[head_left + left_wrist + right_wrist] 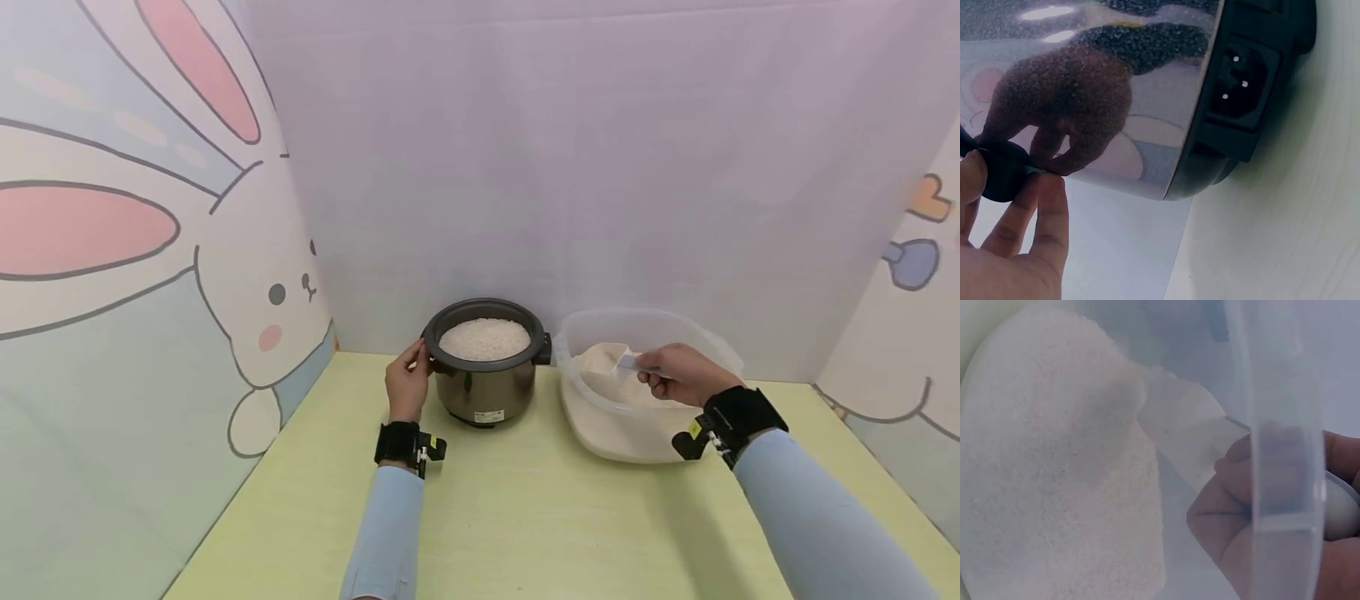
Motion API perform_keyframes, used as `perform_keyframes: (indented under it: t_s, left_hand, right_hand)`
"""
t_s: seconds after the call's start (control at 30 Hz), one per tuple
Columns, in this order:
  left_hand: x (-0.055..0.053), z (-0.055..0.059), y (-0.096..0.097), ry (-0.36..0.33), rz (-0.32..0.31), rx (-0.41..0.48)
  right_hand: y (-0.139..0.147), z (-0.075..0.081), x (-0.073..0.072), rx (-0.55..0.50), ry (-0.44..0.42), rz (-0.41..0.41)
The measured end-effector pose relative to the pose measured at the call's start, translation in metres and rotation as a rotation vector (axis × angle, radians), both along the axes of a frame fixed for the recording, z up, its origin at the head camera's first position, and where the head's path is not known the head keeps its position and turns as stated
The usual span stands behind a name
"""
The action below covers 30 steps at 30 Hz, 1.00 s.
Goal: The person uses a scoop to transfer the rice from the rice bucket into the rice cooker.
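A dark rice cooker (468, 390) stands lidless on the table, white rice (484, 340) high inside it. At its left side my left hand (407, 385) pinches the small black side handle (1005, 172) between thumb and fingers. To the right is a translucent plastic tub (626, 437) with rice (1054, 456) in it. My right hand (684, 375) grips the handle of a white scoop (1188, 428) inside the tub. In the head view the scoop's bowl appears to have rice in it. The tub's wall partly veils the right hand in the right wrist view.
The pale yellow-green table (525, 517) stretches in front of both vessels. A plain light curtain (585, 167) hangs close behind them. Cartoon-printed panels (247, 317) flank the table. A power socket (1241, 84) is on the cooker's lower side.
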State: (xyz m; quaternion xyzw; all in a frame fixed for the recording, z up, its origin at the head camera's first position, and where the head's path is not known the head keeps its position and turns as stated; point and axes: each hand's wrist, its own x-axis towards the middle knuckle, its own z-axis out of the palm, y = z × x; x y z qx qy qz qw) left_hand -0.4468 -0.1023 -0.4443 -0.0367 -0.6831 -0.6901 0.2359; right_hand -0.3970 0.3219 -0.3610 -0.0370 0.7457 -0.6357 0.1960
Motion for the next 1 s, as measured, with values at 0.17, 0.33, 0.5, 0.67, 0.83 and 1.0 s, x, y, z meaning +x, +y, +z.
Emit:
perform_keyframes:
  t_s: [0.17,0.33,0.5,0.67,0.83,1.0]
  left_hand:
    - [-0.008,-0.007,-0.001,-0.012,0.008,0.028]
    - [-0.013,-0.012,-0.003,-0.008,0.02,0.03]
    - [-0.013,-0.014,-0.002,-0.001,0.026,0.017]
    - [-0.014,-0.013,-0.001,-0.014,0.022,0.015]
    - [-0.014,-0.011,-0.001,-0.007,0.031,0.012]
    - [-0.014,-0.013,-0.002,-0.011,0.033,0.009]
  right_hand:
    - [0.002,0.005,0.005,-0.104,-0.003,-0.06]
    - [0.002,0.012,0.011,-0.21,0.001,-0.095]
    - [-0.004,0.022,0.017,-0.324,-0.023,-0.133]
    - [-0.016,0.037,0.02,-0.48,-0.082,-0.205]
    - [-0.039,0.051,0.021,-0.545,-0.069,-0.286]
    - [-0.062,0.052,0.02,-0.522,0.005,-0.305]
